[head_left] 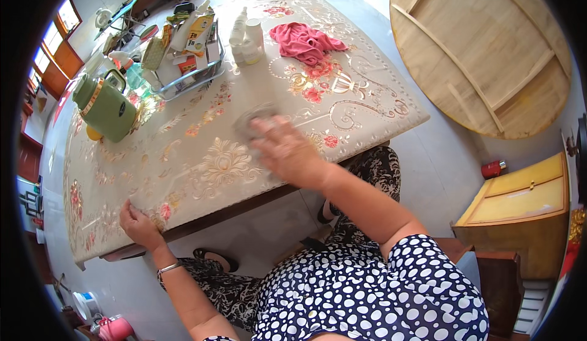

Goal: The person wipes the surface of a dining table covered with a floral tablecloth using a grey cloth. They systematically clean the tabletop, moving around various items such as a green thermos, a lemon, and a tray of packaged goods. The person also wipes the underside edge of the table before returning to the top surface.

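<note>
Head view: wiping seems underway, the right hand [284, 150] over a blurred greyish cloth [247, 121] on the beige floral-covered bench [263, 87], left hand [140, 223] at its edge; both grips unclear. Another stroke likely calls for even pressure.

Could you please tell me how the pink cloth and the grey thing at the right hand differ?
The pink cloth is vividly coloured, whereas the grey thing is dull. The pink cloth lies crumpled and untouched, while the grey thing is under the right hand. The pink cloth's folds show clearly; the grey thing is blurred, so its material is hard to tell. Both are on the flower-patterned tablecloth.
</note>
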Available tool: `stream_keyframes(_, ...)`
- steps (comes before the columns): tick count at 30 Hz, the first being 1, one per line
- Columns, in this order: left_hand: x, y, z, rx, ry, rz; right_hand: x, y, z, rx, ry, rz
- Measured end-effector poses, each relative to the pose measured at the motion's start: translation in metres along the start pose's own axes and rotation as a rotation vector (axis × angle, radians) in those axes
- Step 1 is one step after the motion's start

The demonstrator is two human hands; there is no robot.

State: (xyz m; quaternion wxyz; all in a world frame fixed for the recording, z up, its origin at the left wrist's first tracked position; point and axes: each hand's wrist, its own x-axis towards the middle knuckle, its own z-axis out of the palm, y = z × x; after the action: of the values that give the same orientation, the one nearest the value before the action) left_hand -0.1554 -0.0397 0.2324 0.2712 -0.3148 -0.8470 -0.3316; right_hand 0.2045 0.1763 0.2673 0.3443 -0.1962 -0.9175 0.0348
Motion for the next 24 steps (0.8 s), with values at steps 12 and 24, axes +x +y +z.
stream_keyframes(12,0.000,-0.008,-0.002,-0.047,0.013,-0.012,0.038,-0.042,0.054,0.317,-0.163,-0.170)
stream_keyframes(24,-0.002,0.005,-0.003,-0.098,-0.024,-0.090,0.044,0.191,-0.014,-0.171,-0.191,0.354)
